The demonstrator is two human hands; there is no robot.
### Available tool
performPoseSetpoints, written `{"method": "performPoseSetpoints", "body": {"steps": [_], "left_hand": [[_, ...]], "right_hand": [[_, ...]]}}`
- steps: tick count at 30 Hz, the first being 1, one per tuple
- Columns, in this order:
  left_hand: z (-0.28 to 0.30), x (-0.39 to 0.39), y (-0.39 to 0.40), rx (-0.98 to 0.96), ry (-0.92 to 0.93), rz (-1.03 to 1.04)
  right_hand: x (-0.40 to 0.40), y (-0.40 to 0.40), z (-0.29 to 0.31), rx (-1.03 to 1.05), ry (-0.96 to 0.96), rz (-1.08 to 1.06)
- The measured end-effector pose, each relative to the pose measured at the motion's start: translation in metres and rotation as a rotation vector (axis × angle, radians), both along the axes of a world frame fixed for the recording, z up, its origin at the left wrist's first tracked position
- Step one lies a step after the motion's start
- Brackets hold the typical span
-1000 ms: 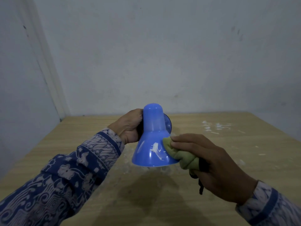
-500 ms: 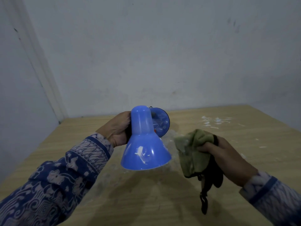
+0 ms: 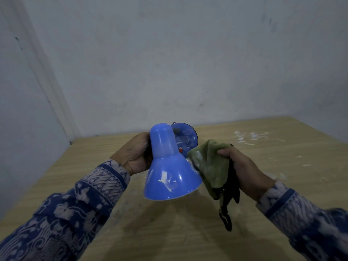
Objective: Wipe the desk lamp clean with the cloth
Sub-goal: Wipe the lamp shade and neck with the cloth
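We hold the blue desk lamp [image 3: 169, 162] above the wooden table [image 3: 282, 232], our left hand [image 3: 134, 157] wrapped around its neck. Just right of the lamp, our right hand [image 3: 246, 166] clutches the green cloth [image 3: 211, 166], bunched beside the shade.

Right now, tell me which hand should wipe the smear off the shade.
Right. The right hand holds the cloth just beside the shade, near its white smear. The left hand is busy gripping the lamp.
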State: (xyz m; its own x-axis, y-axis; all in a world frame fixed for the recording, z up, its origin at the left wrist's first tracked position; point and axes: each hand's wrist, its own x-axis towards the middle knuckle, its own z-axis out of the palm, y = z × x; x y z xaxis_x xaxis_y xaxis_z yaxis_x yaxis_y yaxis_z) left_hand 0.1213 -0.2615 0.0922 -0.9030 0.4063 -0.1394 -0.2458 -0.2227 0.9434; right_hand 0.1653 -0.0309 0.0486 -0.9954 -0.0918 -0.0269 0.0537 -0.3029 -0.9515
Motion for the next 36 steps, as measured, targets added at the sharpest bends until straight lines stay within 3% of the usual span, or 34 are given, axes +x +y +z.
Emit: {"method": "performPoseSetpoints", "body": {"steps": [5,8,12,18,21,23,25,27,36], "left_hand": [[-0.003,-0.002,0.002,-0.003,-0.013,0.065],[0.000,0.002,0.006,-0.018,0.005,0.031],[-0.002,0.003,0.010,0.071,-0.005,0.025],[-0.002,0.006,0.010,0.059,0.033,0.002],[0.000,0.009,0.008,-0.020,0.081,0.020],[0.000,0.006,0.004,-0.031,0.062,0.011],[-0.003,0.003,0.001,-0.019,0.057,0.010],[-0.005,0.001,-0.001,-0.026,0.040,0.001],[0.001,0.002,0.013,-0.022,0.007,0.008]], "right_hand": [[-0.002,-0.012,0.004,0.136,0.120,0.135],[0.001,-0.017,0.011,0.515,0.378,0.139],[0.010,-0.020,0.012,0.783,0.750,0.023],[0.026,0.000,-0.004,1.157,0.941,-0.059],[0.035,0.015,-0.013,1.339,1.048,0.011],[0.035,0.024,-0.017,1.315,0.974,0.011],[0.031,0.027,-0.013,1.086,0.774,-0.065],[0.023,0.024,-0.005,0.929,0.703,-0.128],[0.019,0.003,-0.009,0.913,0.661,0.032]]}}
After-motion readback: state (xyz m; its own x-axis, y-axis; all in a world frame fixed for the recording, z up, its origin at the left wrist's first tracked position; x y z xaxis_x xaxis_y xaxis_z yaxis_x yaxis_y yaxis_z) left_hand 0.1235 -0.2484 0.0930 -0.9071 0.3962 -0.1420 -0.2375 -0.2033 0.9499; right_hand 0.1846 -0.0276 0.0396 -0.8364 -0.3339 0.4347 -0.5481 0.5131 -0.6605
